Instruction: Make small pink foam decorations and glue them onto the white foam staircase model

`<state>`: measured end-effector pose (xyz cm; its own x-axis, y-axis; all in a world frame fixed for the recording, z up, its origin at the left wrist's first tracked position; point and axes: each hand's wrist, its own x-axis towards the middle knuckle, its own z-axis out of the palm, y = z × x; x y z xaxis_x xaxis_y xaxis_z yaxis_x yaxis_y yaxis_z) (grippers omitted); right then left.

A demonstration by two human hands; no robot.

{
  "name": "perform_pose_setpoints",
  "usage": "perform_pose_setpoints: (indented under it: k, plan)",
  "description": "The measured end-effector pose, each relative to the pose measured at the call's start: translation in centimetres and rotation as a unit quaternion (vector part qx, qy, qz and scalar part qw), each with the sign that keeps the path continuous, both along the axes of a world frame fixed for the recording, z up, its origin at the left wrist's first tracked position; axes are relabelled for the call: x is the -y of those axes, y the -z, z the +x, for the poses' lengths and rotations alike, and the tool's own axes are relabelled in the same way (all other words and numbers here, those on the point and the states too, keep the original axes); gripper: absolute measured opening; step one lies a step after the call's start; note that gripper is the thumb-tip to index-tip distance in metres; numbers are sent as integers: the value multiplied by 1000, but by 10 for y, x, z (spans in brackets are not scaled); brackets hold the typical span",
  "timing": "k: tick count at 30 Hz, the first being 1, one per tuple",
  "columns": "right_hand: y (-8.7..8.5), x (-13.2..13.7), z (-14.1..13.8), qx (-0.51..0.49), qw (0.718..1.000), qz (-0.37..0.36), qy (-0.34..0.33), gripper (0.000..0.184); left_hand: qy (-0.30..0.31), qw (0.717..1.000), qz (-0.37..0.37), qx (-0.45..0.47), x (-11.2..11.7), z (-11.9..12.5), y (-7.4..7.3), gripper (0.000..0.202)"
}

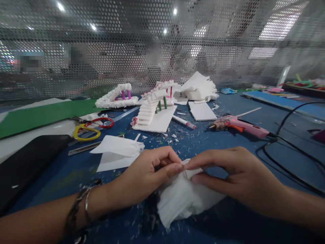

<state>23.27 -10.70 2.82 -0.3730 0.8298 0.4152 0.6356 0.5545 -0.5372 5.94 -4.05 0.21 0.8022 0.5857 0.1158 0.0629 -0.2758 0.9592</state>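
Note:
A crumpled white tissue (182, 203) hangs from my fingers just above the blue table. My left hand (154, 173), with bracelets at its wrist, pinches the tissue's upper edge between thumb and forefinger. Close beside it, my right hand (228, 169) grips the same edge, thumb and forefinger on the white sheet. The fingertips of both hands nearly meet. Left of my left hand lie white paper pieces (118, 150). Beyond my hands stands a small model staircase (148, 112) with green posts on a white base.
A pink glue gun (248, 128) with a black cable lies at the right. Scissors (87, 132) with red and yellow handles, a cutter (83, 148) and a black phone-like slab (35, 159) lie left. Two more models, including a purple-posted one (116, 96), stand before the perforated metal screen (142, 40).

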Motion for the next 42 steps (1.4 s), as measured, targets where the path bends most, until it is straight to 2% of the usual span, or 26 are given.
perform_pose_setpoints:
  k: [3, 6, 12, 16, 25, 30, 36, 39, 42]
  plan:
    - [1, 1, 0, -2, 999, 33, 12, 12, -3, 1000, 5, -8, 2, 0, -1, 14]
    - [1, 3, 0, 6, 999, 47, 15, 9, -16, 998, 52, -14, 3, 0, -1, 13]
    - [-1, 2, -1, 12, 999, 21, 22, 8, -25, 985, 163, -40, 5, 0, -4, 13]
    - [1, 1, -4, 1, 998, -7, 56, 5, -51, 978, 203, -26, 5, 2, -4, 13]
    - [5, 0, -4, -31, 995, -49, 87, 8, -61, 981, 182, -27, 6, 3, -6, 10]
    - [7, 0, -6, -13, 996, -12, 89, 10, -77, 985, 156, -21, 8, 4, -6, 11]
    - [10, 1, -8, 6, 997, 39, 71, 12, -66, 992, 104, -12, 9, 5, -6, 13]
    - [9, 2, -8, 6, 996, 54, 75, 11, -64, 991, 116, -26, 10, 4, -8, 11]
    - [7, 1, -7, 4, 996, 42, 81, 4, -71, 982, 170, -49, 11, 3, -11, 7]
